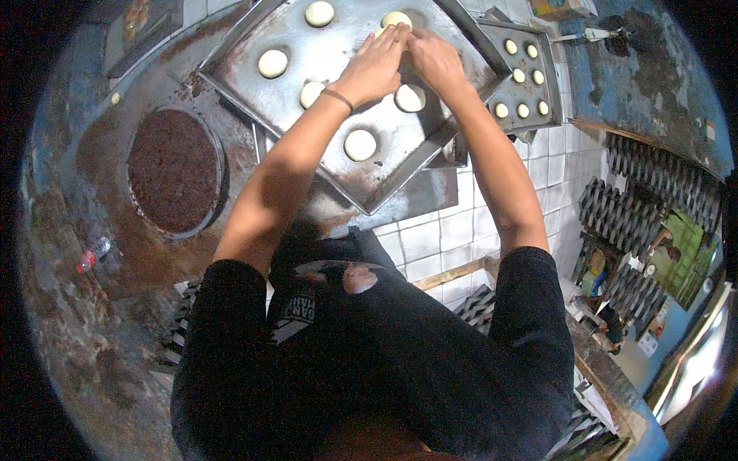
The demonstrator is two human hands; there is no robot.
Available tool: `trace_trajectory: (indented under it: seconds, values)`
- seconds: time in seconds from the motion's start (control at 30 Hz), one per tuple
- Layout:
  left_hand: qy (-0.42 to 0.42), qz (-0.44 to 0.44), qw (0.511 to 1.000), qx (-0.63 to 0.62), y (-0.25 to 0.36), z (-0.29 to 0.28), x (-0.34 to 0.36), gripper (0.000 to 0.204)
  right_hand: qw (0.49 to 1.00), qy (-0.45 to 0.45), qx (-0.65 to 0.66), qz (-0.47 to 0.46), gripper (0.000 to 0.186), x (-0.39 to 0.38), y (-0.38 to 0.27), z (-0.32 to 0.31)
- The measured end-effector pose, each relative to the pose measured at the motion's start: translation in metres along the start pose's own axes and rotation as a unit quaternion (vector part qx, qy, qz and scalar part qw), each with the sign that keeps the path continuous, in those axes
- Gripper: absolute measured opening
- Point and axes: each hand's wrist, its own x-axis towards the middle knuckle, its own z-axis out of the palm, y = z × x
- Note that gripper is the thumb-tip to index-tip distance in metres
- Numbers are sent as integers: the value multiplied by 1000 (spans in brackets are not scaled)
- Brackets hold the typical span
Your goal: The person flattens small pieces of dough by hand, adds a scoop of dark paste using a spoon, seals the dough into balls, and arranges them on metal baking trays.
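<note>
A large metal baking tray (453, 21) lies tilted in front of me with several round, pale dough balls (360, 144) spaced over it. At its far side, both hands meet over one dough ball (396, 18). My left hand (374, 64) has its fingers together and bent down over that ball. My right hand (435, 61) is closed against it from the right, its fingertips partly hidden beside the left hand. Another dough ball (312, 94) sits half covered by my left wrist, and one more (410, 97) lies between my forearms.
Left of the tray, a round pan (174, 170) full of dark brown crumbs stands on the stained table. A small bottle (94, 253) with red on it lies farther left. To the right, a smaller tray (530, 96) carries several small dough balls, above white floor tiles (430, 238).
</note>
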Motion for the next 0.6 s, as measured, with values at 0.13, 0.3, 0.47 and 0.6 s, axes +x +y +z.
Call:
trace_trajectory:
  seconds: [0.13, 0.3, 0.47, 0.6]
  values:
    - [-72, -12, 997, -2, -30, 2, 13, 81, 955, -212, 204, 24, 31, 12, 11, -38]
    - [-37, -122, 953, -273, -30, -20, 11, 57, 813, -239, 525, 79, 39, -37, 2, -91]
    - [96, -189, 805, -554, 61, -86, -57, 47, 831, 29, 521, 194, 30, -73, -111, -121]
    - [287, -245, 830, -410, 70, -129, -102, 60, 799, 98, 588, 82, 29, -72, -191, -110]
